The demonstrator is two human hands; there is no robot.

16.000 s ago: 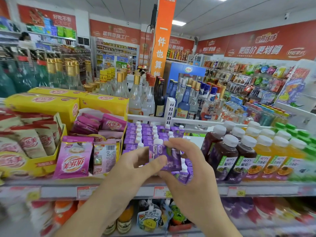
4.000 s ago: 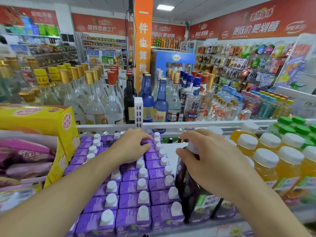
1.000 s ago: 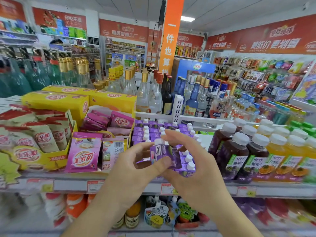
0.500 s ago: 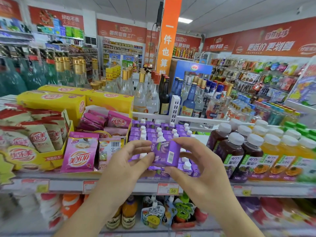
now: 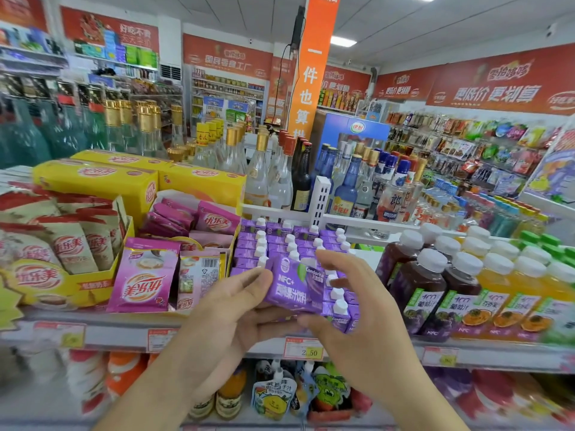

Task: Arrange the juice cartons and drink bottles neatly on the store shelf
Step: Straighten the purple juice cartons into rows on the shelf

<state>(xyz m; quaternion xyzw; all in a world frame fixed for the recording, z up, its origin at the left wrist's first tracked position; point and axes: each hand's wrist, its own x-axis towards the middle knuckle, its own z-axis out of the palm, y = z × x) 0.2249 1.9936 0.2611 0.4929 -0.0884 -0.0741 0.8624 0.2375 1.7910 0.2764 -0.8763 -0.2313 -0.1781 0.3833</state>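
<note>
Both hands at lower centre of frame work one purple juice carton (image 5: 294,286), lifted clear of the shelf and tilted, cap end toward upper right of frame, printed face toward camera. Left hand (image 5: 230,309) grips it from the left and below, thumb on the front face, fingers curled underneath. Right hand (image 5: 357,309) comes in from the right: index curled over the carton's top right, thumb under the bottom edge, so a loose pinch; how firm the contact is, cannot tell. Behind it, centre frame, the block of purple cartons (image 5: 280,244) stands in rows on the shelf (image 5: 217,334), caps up. The front left slot looks open, likely target. To do it well: turn the carton upright, cap on the same side as its neighbours, label front, lower straight into the gap, then push flush with the front row. Keep the right hand off the dark juice bottles (image 5: 417,284) right of centre, just beside the cartons, easy to knock. Pink sachets (image 5: 143,278) at centre left sit close on the other side, so slide in without dragging.
</note>
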